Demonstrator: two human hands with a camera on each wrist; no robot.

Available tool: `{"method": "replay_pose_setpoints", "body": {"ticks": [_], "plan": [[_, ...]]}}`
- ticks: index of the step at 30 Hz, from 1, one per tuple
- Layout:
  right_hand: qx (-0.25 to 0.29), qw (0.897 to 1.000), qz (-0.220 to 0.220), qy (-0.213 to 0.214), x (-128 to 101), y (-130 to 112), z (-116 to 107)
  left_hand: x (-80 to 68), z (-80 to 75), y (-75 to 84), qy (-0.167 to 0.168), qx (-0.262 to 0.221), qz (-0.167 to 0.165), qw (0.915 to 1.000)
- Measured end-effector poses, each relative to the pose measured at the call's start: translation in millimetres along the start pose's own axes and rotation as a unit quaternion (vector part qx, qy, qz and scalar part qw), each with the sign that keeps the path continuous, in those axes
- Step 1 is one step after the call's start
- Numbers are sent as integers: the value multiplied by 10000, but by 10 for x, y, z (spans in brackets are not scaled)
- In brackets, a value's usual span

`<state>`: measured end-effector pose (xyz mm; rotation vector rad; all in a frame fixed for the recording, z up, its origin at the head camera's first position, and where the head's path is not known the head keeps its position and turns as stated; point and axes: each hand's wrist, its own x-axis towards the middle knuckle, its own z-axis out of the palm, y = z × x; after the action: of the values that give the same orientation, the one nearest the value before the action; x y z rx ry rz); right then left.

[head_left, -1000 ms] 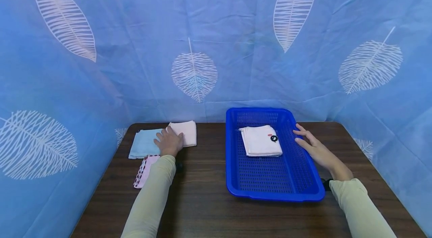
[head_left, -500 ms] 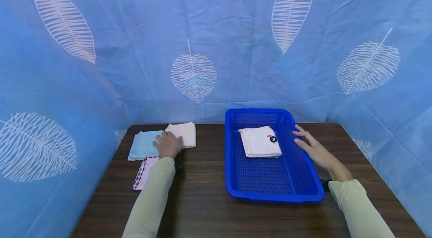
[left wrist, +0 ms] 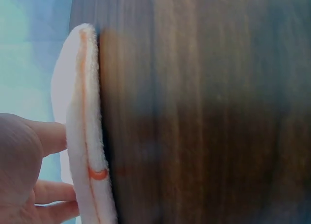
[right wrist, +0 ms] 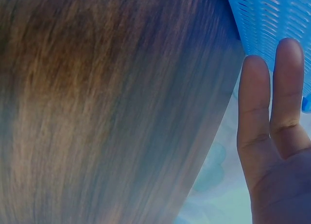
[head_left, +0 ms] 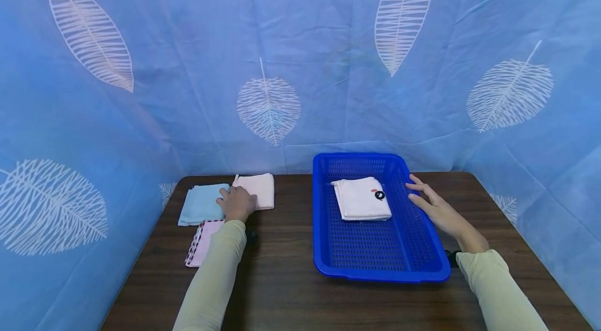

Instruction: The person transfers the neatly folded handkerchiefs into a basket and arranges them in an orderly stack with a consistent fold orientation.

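Note:
A folded white towel lies at the table's back edge, left of centre. My left hand rests over its left part, fingers spread loosely. In the left wrist view, the thumb and fingertips lie on top of the towel, behind its orange-stitched edge. My right hand touches the right side of a blue plastic basket, its fingers extended along the rim. Two straight fingers overlap the basket wall in the right wrist view. Inside the basket is another folded white towel with a black-and-red motif.
A folded light blue towel lies left of my left hand. A pink towel with a checked border is nearer, partly hidden by the left sleeve. The dark wooden table backs onto a blue leaf-patterned curtain.
My left hand has shifted slightly to the right, and the white towel under it has moved a little right too. The right hand stays at the basket's side.

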<state>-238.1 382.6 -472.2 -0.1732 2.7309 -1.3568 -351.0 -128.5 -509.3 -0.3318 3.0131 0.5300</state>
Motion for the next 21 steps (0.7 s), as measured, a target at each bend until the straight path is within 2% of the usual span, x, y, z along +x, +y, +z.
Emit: {"method": "replay_pose_setpoints", "body": {"ticks": [8, 21], "plan": [[12, 10000, -9, 3, -4, 3, 2, 28, -20, 22, -16, -634, -342, 9974], [34, 10000, -24, -18, -13, 3, -4, 38, -18, 45, -4, -729, -632, 9953]]}}
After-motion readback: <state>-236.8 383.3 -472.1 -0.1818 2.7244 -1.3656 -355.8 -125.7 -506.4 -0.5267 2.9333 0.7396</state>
